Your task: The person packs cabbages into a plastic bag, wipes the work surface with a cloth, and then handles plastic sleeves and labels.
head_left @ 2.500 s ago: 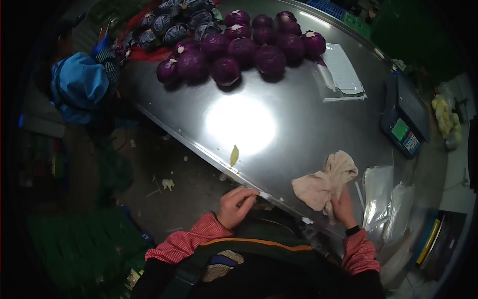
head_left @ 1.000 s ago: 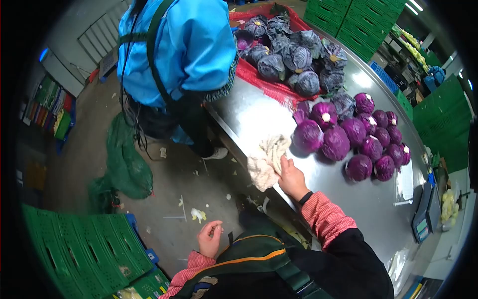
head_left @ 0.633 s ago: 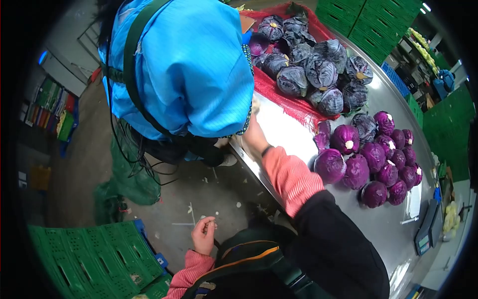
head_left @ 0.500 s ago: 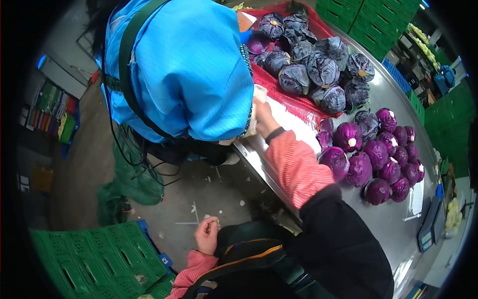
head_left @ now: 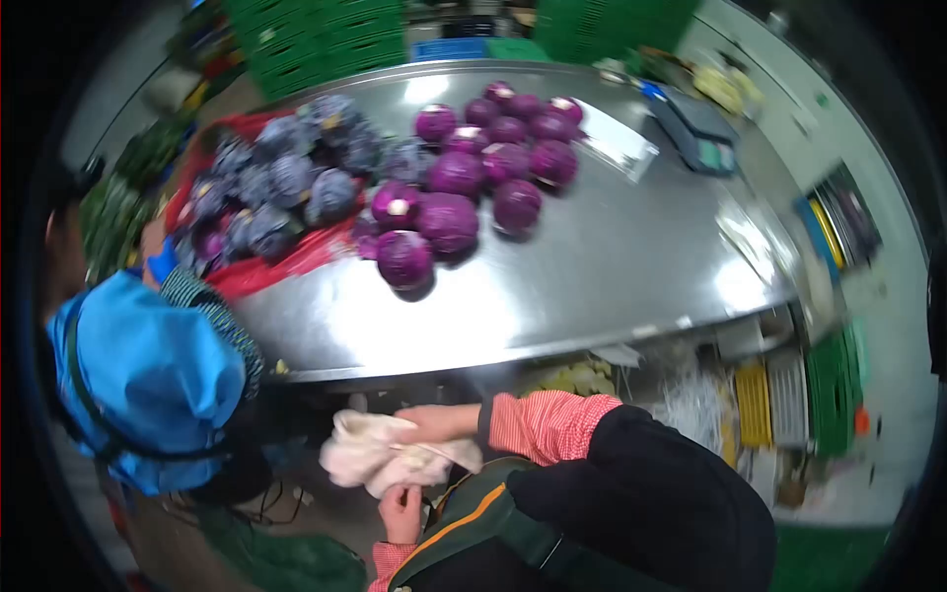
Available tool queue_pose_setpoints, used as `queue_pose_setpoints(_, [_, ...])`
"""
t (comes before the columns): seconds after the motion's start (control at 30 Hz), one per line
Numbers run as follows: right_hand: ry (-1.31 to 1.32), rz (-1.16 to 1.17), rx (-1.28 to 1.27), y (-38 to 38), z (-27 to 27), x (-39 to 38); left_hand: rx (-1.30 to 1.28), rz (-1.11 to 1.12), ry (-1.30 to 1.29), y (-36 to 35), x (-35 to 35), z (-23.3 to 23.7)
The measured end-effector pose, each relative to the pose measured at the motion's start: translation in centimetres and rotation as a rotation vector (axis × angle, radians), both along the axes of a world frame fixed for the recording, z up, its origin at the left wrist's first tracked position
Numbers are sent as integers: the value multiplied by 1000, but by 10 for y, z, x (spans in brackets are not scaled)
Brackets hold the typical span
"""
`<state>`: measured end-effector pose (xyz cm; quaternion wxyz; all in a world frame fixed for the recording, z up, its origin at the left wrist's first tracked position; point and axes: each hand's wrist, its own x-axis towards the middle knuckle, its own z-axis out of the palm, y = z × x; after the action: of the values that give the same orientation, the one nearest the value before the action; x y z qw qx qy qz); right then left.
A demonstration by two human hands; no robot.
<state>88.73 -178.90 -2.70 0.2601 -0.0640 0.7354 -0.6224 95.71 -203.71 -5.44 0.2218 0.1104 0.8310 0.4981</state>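
Note:
My right hand (head_left: 434, 423) is closed on a pale, crumpled cloth (head_left: 365, 449), which hangs in front of my apron just off the table's near edge. Below it, my left hand (head_left: 400, 513) has its fingers curled together right at the cloth's lower edge; what they hold, if anything, is hidden. Beyond the cloth, on the steel table (head_left: 612, 266), sit trimmed, shiny red cabbages (head_left: 449, 222) in a group. To their left, duller red cabbages with outer leaves (head_left: 291, 178) lie heaped on a red net bag (head_left: 271, 279).
A co-worker in a blue smock (head_left: 148, 375) stands at the table's left end. A scale (head_left: 695, 128) and a white sheet (head_left: 617, 138) lie at the right. Green crates (head_left: 321, 44) are stacked behind the table. A dark green net (head_left: 286, 553) lies on the floor.
My view has swung right, so the co-worker now appears farther left. My right hand has come back from the table beside the co-worker, bringing the cloth near my left hand.

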Motion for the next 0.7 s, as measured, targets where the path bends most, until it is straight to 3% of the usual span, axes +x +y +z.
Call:
queue_pose_setpoints(0.03, [2, 70, 480, 17, 16, 31, 160, 41, -135, 12, 13, 1])
queue_pose_setpoints(0.17, [-111, -197, 416, 24, -26, 129, 160, -26, -101, 27, 44, -10])
queue_pose_setpoints(0.2, [-103, -295, 386, 27, -35, 146, 38, -110, -24, 45, 45, 21])
queue_pose_setpoints(0.23, [-82, -389, 276, 31, -44, 154, 11, -216, 53, 56, 44, 21])
queue_pose_setpoints(0.3, [-554, -570, -409, 43, -39, 180, -8, -392, 137, 77, 47, 17])
queue_pose_setpoints(0.33, [-571, -571, -639, 46, -21, 188, -10, -407, 128, 89, 53, 13])
queue_pose_setpoints(0.37, [-613, -575, -699, 45, -19, 195, 111, -418, -69, 100, 57, 5])
queue_pose_setpoints(0.43, [-503, -630, -541, 43, -26, 206, 377, -429, -446, 117, 56, -22])
queue_pose_setpoints(0.53, [-81, -395, 543, 70, -30, 209, 484, -312, -420, 120, 54, -82])
queue_pose_setpoints(0.6, [-47, -555, 681, 84, -27, 225, 443, -636, -19, 126, 6, -100])
queue_pose_setpoints(0.67, [-129, -631, 726, 102, -22, 243, 144, -680, 157, 121, -44, -107])
queue_pose_setpoints(0.7, [-111, -616, 684, 112, -35, 259, 200, -17, -559, 140, -45, -44])
